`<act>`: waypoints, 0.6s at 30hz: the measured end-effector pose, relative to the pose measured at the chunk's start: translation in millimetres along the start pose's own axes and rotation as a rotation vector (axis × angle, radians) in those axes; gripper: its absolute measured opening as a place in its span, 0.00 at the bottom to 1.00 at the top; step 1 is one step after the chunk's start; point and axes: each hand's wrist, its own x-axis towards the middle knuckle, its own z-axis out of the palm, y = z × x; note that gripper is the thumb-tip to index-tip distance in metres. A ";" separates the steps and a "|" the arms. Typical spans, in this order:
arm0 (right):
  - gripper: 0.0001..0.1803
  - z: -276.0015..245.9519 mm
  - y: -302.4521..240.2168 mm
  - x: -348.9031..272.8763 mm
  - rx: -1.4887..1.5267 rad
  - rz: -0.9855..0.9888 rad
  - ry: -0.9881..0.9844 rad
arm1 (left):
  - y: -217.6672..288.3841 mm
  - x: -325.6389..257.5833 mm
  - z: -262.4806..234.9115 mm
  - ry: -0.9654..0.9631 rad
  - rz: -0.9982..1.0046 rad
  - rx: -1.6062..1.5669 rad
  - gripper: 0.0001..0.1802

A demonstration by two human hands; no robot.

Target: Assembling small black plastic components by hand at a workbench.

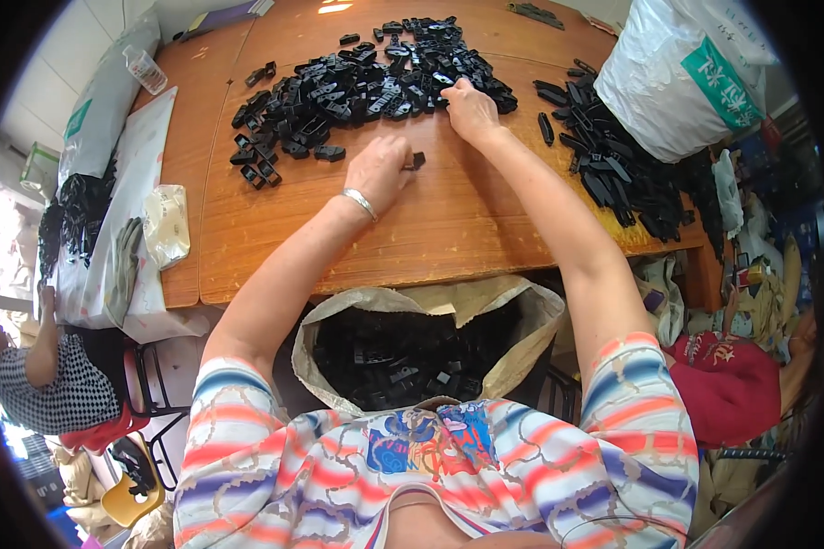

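A wide heap of small black plastic parts (339,87) is spread over the wooden table (293,220) in front of me. Closed, my left hand (381,174) rests just short of the heap's near edge, with one black plastic part (417,161) at its fingertips. My right hand (474,112) reaches to the heap's right front edge. Its thumb and forefinger are pinched together by the pieces there, and what lies between them is too small to make out. Below the table edge, an open woven sack (316,352) in front of my body contains more black parts.
Longer black plastic pieces (604,169) lie to the right beside a full white bag (650,82). At left are a clear bottle (145,71), a grey glove (124,265) and a pale packet (167,226). People sit on both sides, one in checkered clothing (59,389), one in red (728,389).
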 end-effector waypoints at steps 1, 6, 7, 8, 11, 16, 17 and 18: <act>0.10 2.4 -2.7 3.1 0.003 -0.004 0.001 | 2.8 -3.3 -1.2 -0.014 -0.001 -0.018 0.13; 0.12 5.1 -9.6 -1.6 -0.069 0.043 -0.109 | 10.0 -15.8 -6.7 -0.047 -0.002 -0.084 0.16; 0.13 -4.1 -14.2 -7.2 -0.006 -0.047 -0.190 | 7.2 -19.0 -8.7 -0.042 -0.008 -0.083 0.16; 0.14 -12.3 -20.4 -13.3 0.147 0.008 -0.256 | 4.5 -22.1 -10.5 -0.019 -0.011 -0.070 0.17; 0.12 -27.6 -37.0 -42.4 0.680 0.045 -0.226 | -5.3 -23.6 0.1 0.019 -0.214 -0.389 0.18; 0.12 -41.4 -72.0 -99.0 1.134 -0.053 -0.030 | 14.7 -16.9 -16.7 -0.100 -0.631 -1.671 0.17; 0.12 -41.9 -74.7 -104.6 1.137 -0.053 -0.029 | 13.0 -19.1 -15.7 -0.100 -0.633 -1.668 0.17; 0.12 -42.5 -76.0 -108.6 1.079 -0.082 0.006 | 12.5 -19.8 -15.8 -0.103 -0.608 -1.655 0.17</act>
